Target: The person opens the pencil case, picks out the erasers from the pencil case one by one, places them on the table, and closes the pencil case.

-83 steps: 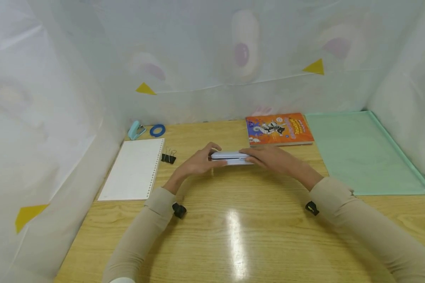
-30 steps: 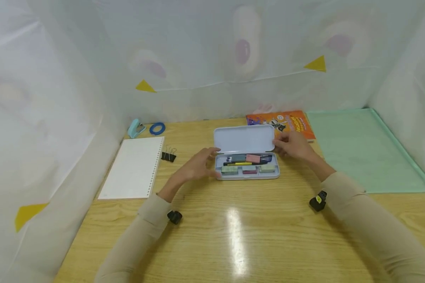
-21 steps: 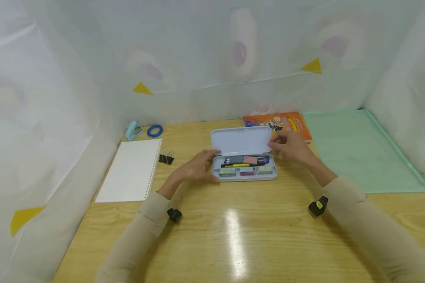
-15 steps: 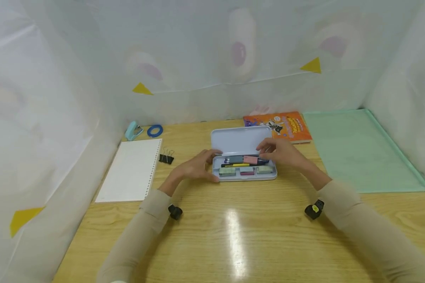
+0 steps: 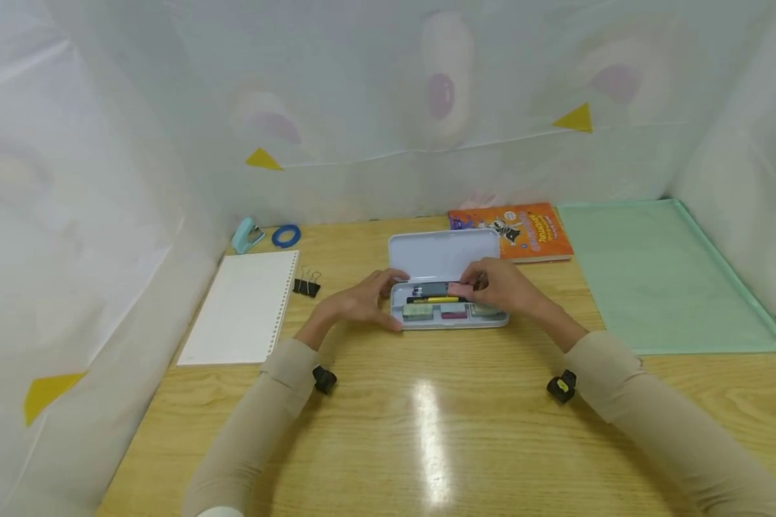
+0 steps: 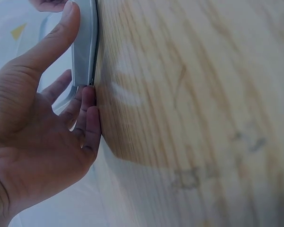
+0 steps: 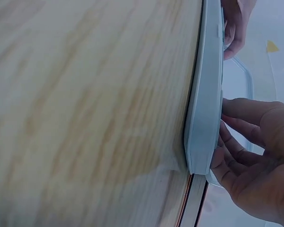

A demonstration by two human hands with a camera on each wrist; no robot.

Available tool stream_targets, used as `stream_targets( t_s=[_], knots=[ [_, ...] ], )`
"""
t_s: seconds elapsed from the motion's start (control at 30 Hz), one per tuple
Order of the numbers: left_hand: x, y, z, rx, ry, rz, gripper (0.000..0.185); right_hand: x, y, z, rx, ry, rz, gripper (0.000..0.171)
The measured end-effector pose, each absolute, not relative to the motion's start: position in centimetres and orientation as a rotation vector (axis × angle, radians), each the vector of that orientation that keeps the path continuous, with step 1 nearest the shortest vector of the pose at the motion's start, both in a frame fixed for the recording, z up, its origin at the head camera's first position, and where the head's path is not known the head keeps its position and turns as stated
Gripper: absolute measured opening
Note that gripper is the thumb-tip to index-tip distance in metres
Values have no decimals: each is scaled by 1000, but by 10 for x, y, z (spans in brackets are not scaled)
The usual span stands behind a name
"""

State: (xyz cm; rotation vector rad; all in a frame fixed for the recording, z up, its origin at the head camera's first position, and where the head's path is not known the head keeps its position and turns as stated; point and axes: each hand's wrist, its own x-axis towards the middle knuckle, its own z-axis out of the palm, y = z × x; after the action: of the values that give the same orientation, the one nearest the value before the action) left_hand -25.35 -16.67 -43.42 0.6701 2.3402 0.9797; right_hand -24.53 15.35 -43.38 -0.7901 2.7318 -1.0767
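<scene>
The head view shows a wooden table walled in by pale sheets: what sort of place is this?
Probably a study desk set up inside a curtained booth. An open pencil case holds pens and erasers, with a loose-leaf pad, a binder clip and an orange book lying around it.

Your pale blue pencil case (image 5: 449,319) lay open at the desk's centre, lid (image 5: 442,255) raised toward 12 o'clock, pens and erasers inside.

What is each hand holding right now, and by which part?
The left hand grips the open pencil case by its left end. The right hand reaches into it at the pink eraser; an actual pinch cannot be told.
</scene>
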Motion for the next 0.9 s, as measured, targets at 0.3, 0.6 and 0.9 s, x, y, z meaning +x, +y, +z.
stream_targets(
  t_s=[0.3,0.6,0.9],
  knots=[
    [-253,-166,-435,690,2309,1011,95,-242,180,-421,-674,2702,-1079,19],
    [-255,-169,-436,666,2329,991,95,-243,210,-429,-664,2681,-1182,19],
    [-255,-169,-436,700,2320,1005,95,-242,218,-438,-634,2671,-1196,23]
  ],
)
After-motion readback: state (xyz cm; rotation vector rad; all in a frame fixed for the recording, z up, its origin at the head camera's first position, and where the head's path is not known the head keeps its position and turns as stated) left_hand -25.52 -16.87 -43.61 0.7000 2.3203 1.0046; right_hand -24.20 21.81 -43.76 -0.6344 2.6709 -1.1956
